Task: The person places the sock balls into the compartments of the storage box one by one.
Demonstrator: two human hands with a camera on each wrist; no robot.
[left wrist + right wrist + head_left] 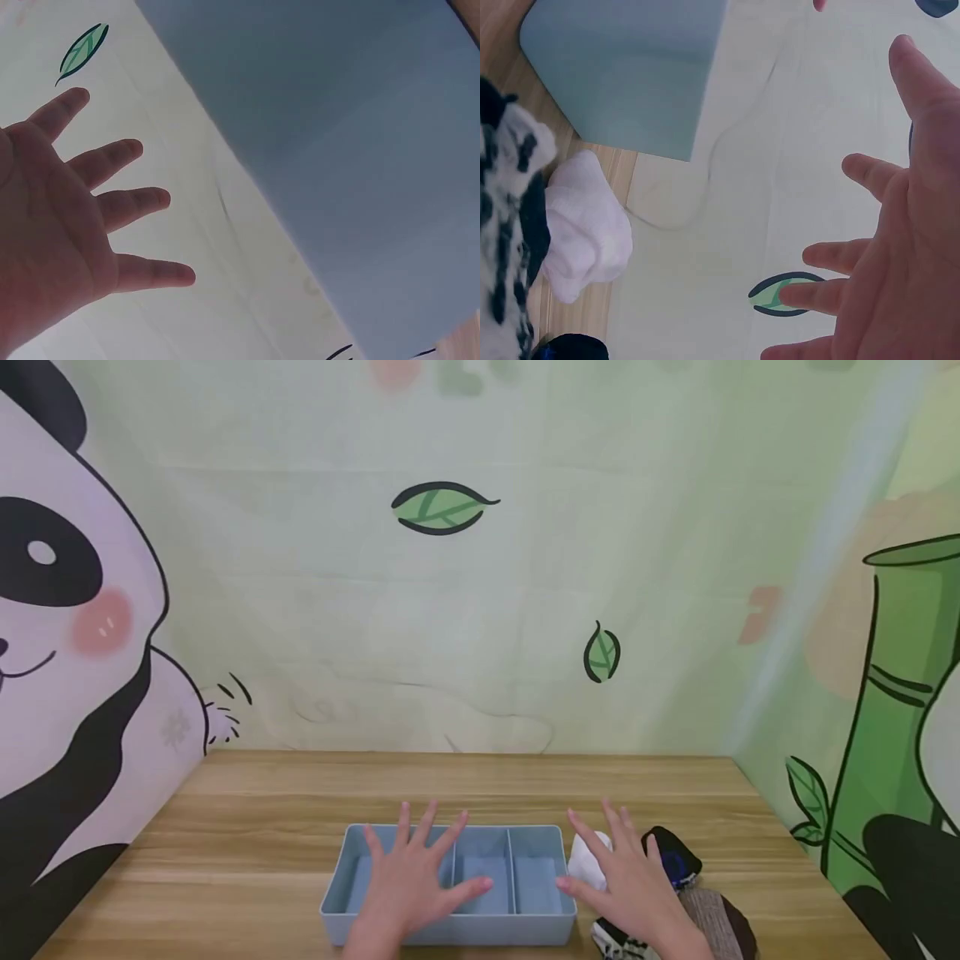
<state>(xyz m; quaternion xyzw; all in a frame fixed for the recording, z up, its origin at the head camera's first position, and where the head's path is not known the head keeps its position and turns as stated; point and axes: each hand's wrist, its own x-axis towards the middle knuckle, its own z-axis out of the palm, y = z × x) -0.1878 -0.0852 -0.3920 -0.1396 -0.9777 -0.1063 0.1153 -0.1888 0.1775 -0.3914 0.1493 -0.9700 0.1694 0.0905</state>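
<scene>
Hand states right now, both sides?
Left hand: open, fingers spread, holding nothing.
Right hand: open, fingers spread, holding nothing.

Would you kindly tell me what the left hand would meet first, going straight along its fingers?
Probably the pale green, leaf-printed fabric backdrop: the left hand seems raised above the grey-blue rectangular plastic box, though depth is hard to judge.

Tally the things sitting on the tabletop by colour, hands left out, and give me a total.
Light blue: 1, divided box
White: 1, white sock bundle
Black and blue: 1, dark sock bundle
Brown: 1, brown sock bundle
Black and white: 1, patterned sock bundle
Total: 5
</scene>
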